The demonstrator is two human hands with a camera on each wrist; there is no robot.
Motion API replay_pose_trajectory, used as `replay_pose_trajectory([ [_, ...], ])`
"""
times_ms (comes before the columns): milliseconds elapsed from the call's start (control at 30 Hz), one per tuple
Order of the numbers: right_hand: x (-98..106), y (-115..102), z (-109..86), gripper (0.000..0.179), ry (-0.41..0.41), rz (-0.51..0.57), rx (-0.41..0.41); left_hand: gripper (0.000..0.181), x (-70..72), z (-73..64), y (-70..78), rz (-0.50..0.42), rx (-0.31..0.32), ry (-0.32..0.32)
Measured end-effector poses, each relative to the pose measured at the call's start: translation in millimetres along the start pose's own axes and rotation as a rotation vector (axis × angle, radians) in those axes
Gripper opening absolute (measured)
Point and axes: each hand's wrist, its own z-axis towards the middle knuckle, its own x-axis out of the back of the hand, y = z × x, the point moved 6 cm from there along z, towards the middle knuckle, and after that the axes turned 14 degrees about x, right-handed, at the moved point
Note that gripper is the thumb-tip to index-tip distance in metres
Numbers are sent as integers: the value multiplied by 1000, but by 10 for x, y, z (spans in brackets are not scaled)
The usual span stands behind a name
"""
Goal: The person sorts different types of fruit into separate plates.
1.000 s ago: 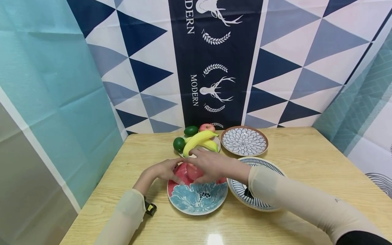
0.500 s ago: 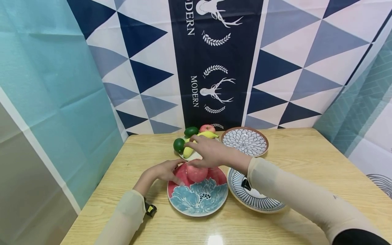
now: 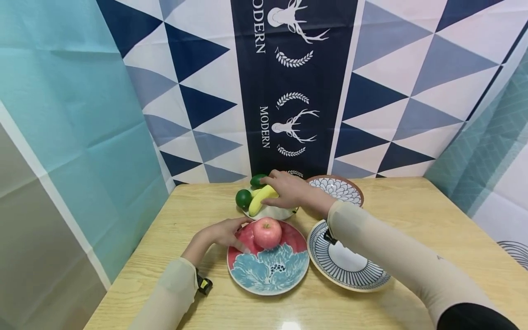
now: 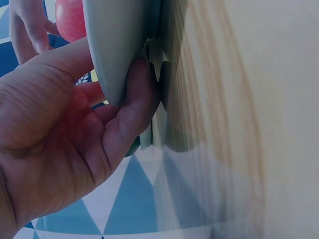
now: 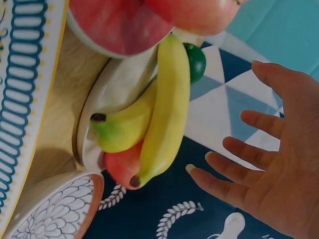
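My left hand (image 3: 228,233) holds the left rim of a red and blue flower-patterned plate (image 3: 270,277). In the left wrist view its fingers curl beneath the pale plate edge (image 4: 112,55). A pink-red apple (image 3: 268,233) sits on the far part of that plate. Over the fruit behind it hovers my right hand (image 3: 288,190), fingers spread and holding nothing. Two yellow bananas (image 5: 172,104) lie crossed on a white plate (image 5: 94,114), with another red apple (image 5: 122,167) partly hidden under them. Two dark green fruits, one of them round (image 3: 243,199), are at the left.
A plate with a blue striped border (image 3: 350,275) stands right of the flower plate, partly behind my right forearm. Farther back is a brown-rimmed plate with a petal pattern (image 3: 336,189). A patterned cloth (image 3: 206,105) hangs behind the wooden table (image 3: 412,220).
My right hand has moved from the apple on the flower plate back over the bananas, leaving that apple uncovered. My left hand stays at the plate rim. The head view has shifted slightly.
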Motion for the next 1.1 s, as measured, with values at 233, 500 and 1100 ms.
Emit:
replay_pose_trajectory([
  [233,-14,188,72,59,16,-16,-53,89,-17,25,-2,15,-12,-4],
  [500,-2,511,204,61,24,-2,-143,89,34,7,28,12,8,12],
  [1100,-272,979,319,64,-39,62,-353,90,-52,-34,38,1,13,10],
])
